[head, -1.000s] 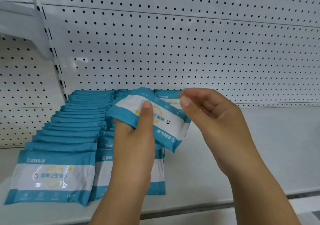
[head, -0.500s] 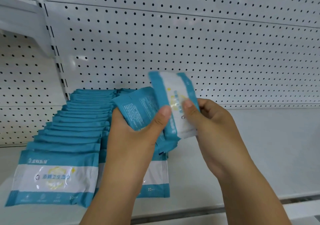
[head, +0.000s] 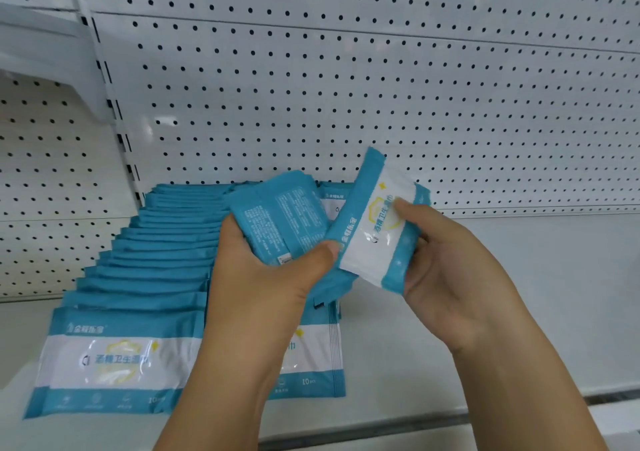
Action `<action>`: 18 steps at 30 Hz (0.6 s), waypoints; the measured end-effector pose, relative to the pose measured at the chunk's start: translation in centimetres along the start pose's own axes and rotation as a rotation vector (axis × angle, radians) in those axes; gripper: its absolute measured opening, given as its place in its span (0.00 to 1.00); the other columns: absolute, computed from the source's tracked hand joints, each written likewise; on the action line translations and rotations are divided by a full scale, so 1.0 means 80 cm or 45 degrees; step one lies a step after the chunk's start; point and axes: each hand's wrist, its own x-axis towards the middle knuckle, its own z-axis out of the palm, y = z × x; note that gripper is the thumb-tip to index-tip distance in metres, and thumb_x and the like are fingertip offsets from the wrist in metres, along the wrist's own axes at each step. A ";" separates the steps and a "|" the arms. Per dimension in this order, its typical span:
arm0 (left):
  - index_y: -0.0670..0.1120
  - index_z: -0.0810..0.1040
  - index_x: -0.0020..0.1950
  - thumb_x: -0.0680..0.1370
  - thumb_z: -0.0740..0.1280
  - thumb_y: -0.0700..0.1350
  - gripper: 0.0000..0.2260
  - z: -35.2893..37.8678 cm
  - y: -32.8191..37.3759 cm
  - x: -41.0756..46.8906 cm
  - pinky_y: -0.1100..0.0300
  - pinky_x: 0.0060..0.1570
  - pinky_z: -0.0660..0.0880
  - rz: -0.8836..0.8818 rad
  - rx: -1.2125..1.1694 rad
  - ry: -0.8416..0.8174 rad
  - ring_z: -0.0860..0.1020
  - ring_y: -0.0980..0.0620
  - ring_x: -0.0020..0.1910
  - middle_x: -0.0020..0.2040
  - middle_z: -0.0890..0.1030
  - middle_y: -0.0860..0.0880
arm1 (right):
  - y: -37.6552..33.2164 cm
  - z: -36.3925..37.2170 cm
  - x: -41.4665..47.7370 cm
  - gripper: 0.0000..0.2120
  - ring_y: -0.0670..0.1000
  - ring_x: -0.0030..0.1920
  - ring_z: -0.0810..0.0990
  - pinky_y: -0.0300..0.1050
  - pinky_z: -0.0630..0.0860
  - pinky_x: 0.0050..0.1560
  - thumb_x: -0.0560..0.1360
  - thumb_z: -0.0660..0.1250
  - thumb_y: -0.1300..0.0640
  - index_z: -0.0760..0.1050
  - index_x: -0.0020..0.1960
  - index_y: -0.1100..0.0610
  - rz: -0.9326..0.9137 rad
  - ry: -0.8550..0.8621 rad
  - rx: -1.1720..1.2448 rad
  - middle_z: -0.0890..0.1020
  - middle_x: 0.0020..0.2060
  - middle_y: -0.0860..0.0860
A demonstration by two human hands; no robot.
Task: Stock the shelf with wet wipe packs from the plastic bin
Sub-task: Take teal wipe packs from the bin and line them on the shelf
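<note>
My left hand (head: 263, 277) grips a small stack of teal wet wipe packs (head: 280, 215), back side showing, above the white shelf (head: 485, 329). My right hand (head: 446, 267) pinches a single teal-and-white pack (head: 374, 239), tilted upright, just right of that stack and touching it. On the shelf lie two overlapping rows of the same packs: the left row (head: 145, 267) runs from the front edge to the back panel, and the second row (head: 311, 357) beside it is mostly hidden behind my left arm. The plastic bin is out of view.
A white pegboard back panel (head: 346, 86) rises behind the shelf. A slotted upright (head: 114, 114) separates the neighbouring bay on the left. The shelf's front lip (head: 381, 426) runs along the bottom. Bare shelf surface stretches to the right of the rows.
My right hand took one pack off the stack in my left hand and turned it upright, then drew it slightly right and down. The left hand's stack now shows its back side.
</note>
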 end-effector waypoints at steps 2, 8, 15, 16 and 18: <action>0.53 0.77 0.58 0.69 0.80 0.38 0.23 -0.003 0.000 0.003 0.68 0.38 0.80 0.028 -0.035 0.091 0.86 0.58 0.44 0.45 0.86 0.57 | -0.003 -0.006 0.000 0.17 0.55 0.60 0.84 0.56 0.78 0.63 0.77 0.69 0.55 0.79 0.64 0.57 0.005 -0.002 -0.004 0.85 0.58 0.55; 0.54 0.76 0.59 0.70 0.80 0.39 0.23 -0.010 -0.003 0.008 0.71 0.38 0.78 0.071 -0.032 0.202 0.84 0.62 0.44 0.45 0.85 0.61 | -0.016 -0.039 0.001 0.18 0.50 0.51 0.86 0.46 0.84 0.50 0.67 0.75 0.52 0.82 0.55 0.57 0.018 -0.081 -0.409 0.87 0.53 0.53; 0.56 0.75 0.60 0.71 0.80 0.45 0.22 -0.016 -0.007 0.010 0.67 0.43 0.79 0.037 0.008 0.235 0.84 0.62 0.46 0.47 0.85 0.61 | -0.005 -0.050 0.018 0.21 0.52 0.51 0.87 0.46 0.84 0.50 0.66 0.74 0.57 0.82 0.58 0.60 0.027 -0.063 -0.524 0.87 0.52 0.55; 0.55 0.75 0.60 0.72 0.79 0.45 0.21 -0.017 -0.006 0.010 0.64 0.45 0.79 0.028 0.001 0.251 0.84 0.62 0.47 0.48 0.85 0.60 | -0.004 -0.051 0.025 0.19 0.51 0.49 0.87 0.45 0.85 0.48 0.66 0.74 0.57 0.83 0.56 0.59 -0.026 0.035 -0.444 0.88 0.51 0.54; 0.55 0.76 0.60 0.74 0.78 0.47 0.18 -0.019 -0.004 0.014 0.56 0.51 0.81 -0.027 -0.025 0.268 0.85 0.59 0.48 0.49 0.86 0.58 | -0.002 -0.054 0.042 0.13 0.50 0.49 0.87 0.45 0.85 0.48 0.70 0.75 0.59 0.83 0.55 0.57 -0.138 0.237 -0.368 0.88 0.49 0.52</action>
